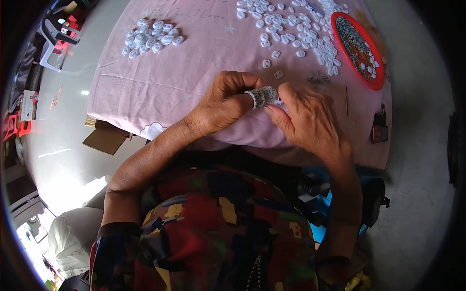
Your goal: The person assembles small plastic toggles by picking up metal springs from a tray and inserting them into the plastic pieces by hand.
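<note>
Over the near part of the pink cloth, my left hand [218,102] and my right hand [313,121] meet fingertip to fingertip. A grey speckled knit sleeve [262,97] covers the left thumb. Between the closed fingers shows a bit of a small white plastic piece [278,102] with a dark spot; the fingers hide most of it. Just beyond the hands lie a few loose white pieces with holes [278,74]. A little heap of thin metal parts [318,77] is beyond my right hand.
White oval pieces form a pile [150,38] at far left and a wider spread [301,34] at far right. A red tray [335,24] holds metal bits and some white pieces. A thin stick [346,101] and a dark object [380,128] lie at right.
</note>
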Tool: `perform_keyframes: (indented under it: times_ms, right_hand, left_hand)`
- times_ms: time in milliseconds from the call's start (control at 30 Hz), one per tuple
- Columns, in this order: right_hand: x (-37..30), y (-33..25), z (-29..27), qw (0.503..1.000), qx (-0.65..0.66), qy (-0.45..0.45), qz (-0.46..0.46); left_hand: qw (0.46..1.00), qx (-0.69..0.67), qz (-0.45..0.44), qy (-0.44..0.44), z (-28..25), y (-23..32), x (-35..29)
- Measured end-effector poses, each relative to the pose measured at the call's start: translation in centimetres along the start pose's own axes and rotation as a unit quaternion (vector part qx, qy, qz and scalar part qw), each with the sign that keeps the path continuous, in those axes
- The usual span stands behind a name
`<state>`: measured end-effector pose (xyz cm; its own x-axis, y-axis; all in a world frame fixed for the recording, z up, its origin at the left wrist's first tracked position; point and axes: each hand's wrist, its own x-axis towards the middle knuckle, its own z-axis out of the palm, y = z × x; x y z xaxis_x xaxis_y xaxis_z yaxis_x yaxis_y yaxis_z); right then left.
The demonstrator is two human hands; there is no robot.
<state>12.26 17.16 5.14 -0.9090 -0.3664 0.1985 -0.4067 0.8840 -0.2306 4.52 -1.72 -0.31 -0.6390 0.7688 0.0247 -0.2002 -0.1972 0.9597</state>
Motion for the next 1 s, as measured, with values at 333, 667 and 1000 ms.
perform_keyframes:
  times_ms: [333,667,1000]
  right_hand:
    - [-0.14,0.12,0.35,0.999,-0.023,-0.031,-0.005]
    - [0.21,0.02,-0.04,0.999,-0.035,-0.004,-0.021]
    - [-0.21,-0.16,0.06,0.999,-0.007,-0.039,-0.014]
  left_hand:
    - [1.000,0.023,0.009,-0.003,0.11,-0.14,-0.10]
    - [0.999,-0.023,-0.031,-0.003,0.07,0.41,-0.08]
    - [1.000,-0.002,-0.008,-0.027,-0.16,-0.02,-0.31]
